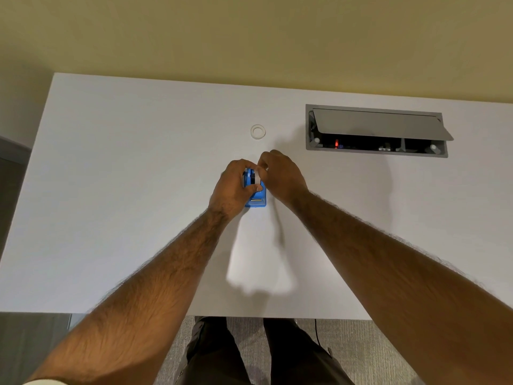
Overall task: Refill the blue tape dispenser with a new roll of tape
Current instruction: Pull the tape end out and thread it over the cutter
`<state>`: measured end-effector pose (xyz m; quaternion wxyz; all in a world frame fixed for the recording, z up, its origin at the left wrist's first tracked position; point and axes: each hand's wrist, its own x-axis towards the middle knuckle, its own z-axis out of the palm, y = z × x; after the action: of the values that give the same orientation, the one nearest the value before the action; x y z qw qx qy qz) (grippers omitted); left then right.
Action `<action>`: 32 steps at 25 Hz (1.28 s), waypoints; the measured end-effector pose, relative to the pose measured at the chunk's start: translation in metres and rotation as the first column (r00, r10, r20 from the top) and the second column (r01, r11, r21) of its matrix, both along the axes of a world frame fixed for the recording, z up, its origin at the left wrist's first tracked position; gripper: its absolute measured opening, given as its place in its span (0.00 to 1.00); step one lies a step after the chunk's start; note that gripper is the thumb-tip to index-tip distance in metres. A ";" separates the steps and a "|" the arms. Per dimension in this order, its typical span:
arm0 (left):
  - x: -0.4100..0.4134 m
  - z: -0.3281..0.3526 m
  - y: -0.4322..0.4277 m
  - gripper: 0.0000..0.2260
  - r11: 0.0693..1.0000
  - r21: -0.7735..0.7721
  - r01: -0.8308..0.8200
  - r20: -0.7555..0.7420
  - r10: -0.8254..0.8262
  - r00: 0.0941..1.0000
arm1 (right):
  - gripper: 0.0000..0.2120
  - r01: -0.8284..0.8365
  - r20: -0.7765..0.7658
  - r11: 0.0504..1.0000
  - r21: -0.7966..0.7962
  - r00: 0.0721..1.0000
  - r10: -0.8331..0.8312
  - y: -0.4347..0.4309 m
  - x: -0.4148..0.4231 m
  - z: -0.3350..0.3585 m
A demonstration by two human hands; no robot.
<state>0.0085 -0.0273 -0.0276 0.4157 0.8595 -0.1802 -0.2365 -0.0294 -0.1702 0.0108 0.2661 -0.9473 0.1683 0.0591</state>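
Observation:
The blue tape dispenser [257, 196] stands on the white desk [125, 190], near its middle. My left hand [236, 187] wraps around the dispenser's left side and holds it. My right hand [280, 173] pinches a white roll of tape [257, 177] that sits at the top of the dispenser, beside a black hub. Fingers hide most of the roll and the dispenser's upper part. A second, clear tape ring [258, 132] lies flat on the desk farther back, apart from both hands.
An open grey cable box [374, 132] with a raised lid is set into the desk at the back right. A yellowish wall stands behind the desk. My legs and grey carpet show below the desk's near edge.

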 end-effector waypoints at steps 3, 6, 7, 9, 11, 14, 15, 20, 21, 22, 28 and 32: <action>-0.001 0.000 0.000 0.19 1.000 0.016 0.018 0.023 -0.018 1.000 | 0.09 0.022 0.015 1.000 0.016 1.000 -0.022 0.000 -0.003 0.000; -0.001 0.002 -0.003 0.18 0.999 0.045 0.027 0.047 -0.030 0.998 | 0.10 -0.011 0.014 0.999 -0.038 1.000 0.012 0.000 -0.001 0.002; -0.001 0.003 -0.003 0.18 0.998 0.057 0.026 0.047 -0.029 0.998 | 0.10 -0.017 0.011 0.999 -0.049 1.000 0.017 0.000 0.000 0.002; -0.001 0.003 -0.004 0.18 0.997 0.075 0.027 0.048 -0.031 0.998 | 0.10 -0.012 0.007 0.999 -0.050 1.000 0.013 0.000 0.002 0.003; -0.001 0.002 -0.003 0.18 0.997 0.076 0.033 0.051 -0.037 0.998 | 0.10 -0.001 0.001 0.999 -0.033 1.000 0.001 0.000 0.001 0.004; -0.001 0.004 -0.001 0.18 0.999 0.048 0.025 0.033 -0.026 0.999 | 0.11 -0.020 -0.004 1.000 0.009 1.000 0.020 -0.002 -0.006 0.005; -0.001 0.005 0.000 0.18 0.999 0.036 0.020 0.031 -0.021 0.999 | 0.12 -0.033 0.002 0.999 0.028 0.999 0.033 -0.002 -0.009 0.005; -0.001 0.006 0.000 0.16 0.999 0.023 0.027 0.037 -0.028 0.999 | 0.11 -0.022 0.004 0.998 0.058 1.000 0.022 -0.002 -0.009 0.005; -0.001 0.007 0.000 0.17 0.999 0.033 0.031 0.038 -0.032 0.999 | 0.10 0.000 -0.001 0.998 0.055 1.000 0.000 -0.001 -0.006 0.004; 0.000 0.007 -0.001 0.17 0.998 0.046 0.037 0.041 -0.039 0.998 | 0.09 0.022 -0.008 0.998 0.053 1.000 -0.022 0.000 -0.003 0.004; 0.002 0.006 -0.003 0.18 0.993 0.115 0.040 0.037 -0.045 0.998 | 0.08 0.063 -0.023 0.998 0.031 0.998 -0.062 0.002 0.001 0.002; 0.003 0.007 -0.001 0.21 0.995 0.086 0.047 0.018 -0.049 0.999 | 0.09 0.030 -0.014 0.998 0.062 0.999 -0.029 -0.001 0.000 0.003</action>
<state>0.0117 -0.0281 -0.0206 0.3710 0.8742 -0.1947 -0.2455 -0.0295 -0.1715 0.0139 0.2953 -0.9356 0.1819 0.0666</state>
